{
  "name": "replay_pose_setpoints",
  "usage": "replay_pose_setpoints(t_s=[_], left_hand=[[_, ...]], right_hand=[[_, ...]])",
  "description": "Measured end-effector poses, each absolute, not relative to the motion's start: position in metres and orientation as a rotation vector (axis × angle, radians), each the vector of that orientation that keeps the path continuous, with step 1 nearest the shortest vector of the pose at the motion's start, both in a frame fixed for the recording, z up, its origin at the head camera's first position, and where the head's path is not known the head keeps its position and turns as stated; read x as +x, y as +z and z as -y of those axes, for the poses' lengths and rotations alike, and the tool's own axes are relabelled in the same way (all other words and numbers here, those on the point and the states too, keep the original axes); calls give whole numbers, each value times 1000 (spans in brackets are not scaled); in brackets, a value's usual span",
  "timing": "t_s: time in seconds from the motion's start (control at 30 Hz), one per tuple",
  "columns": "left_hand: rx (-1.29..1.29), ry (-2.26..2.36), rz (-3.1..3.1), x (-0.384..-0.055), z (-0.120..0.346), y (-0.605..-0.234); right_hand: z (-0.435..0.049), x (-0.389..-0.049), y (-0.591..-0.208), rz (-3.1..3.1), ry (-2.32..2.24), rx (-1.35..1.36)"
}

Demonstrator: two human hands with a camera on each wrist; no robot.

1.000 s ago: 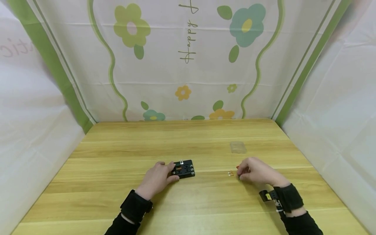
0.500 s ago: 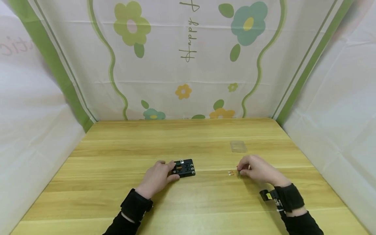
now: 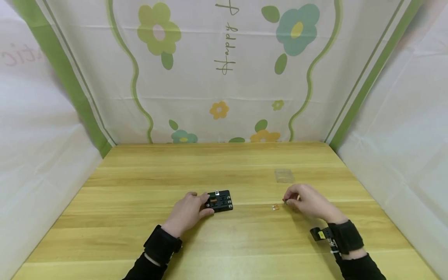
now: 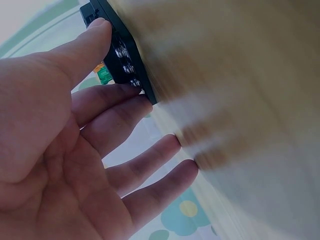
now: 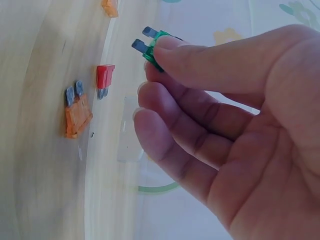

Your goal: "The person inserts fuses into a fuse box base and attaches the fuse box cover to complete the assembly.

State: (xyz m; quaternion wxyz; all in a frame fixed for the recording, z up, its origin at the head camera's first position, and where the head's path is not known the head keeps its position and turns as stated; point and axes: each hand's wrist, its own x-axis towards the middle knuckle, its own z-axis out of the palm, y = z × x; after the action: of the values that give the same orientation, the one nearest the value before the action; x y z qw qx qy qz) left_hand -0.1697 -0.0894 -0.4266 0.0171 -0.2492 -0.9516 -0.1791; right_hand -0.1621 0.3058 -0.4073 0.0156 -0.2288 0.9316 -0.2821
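A black fuse block [image 3: 222,201] lies on the table, left of the middle. My left hand [image 3: 187,213] holds its left end, thumb on the near side and index finger across the top. In the left wrist view, metal screw terminals line the block's edge, and green and orange fuses show behind it. My right hand [image 3: 308,202] pinches a green blade fuse [image 5: 153,49] between thumb and index finger, its two prongs sticking out. Below that grip, the right wrist view shows a red blade fuse [image 5: 105,76] and an orange blade fuse [image 5: 78,116] on the table.
A clear plastic cover [image 3: 284,175] lies on the wooden table [image 3: 196,163] behind my right hand. Another orange piece [image 5: 109,7] appears at the top of the right wrist view. White patterned cloth [image 3: 196,77] hangs at the back and both sides.
My right hand has picked the green fuse up off the table and turned it in its fingertips. My left hand stays on the fuse block, which has not moved.
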Motion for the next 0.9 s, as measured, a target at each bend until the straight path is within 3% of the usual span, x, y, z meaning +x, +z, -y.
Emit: replay_pose_setpoints(t_s=[0.9], left_hand=[[-763, -558, 2961, -170, 89, -427]], right_hand=[[-306, -163, -402, -2973, -951, -700]])
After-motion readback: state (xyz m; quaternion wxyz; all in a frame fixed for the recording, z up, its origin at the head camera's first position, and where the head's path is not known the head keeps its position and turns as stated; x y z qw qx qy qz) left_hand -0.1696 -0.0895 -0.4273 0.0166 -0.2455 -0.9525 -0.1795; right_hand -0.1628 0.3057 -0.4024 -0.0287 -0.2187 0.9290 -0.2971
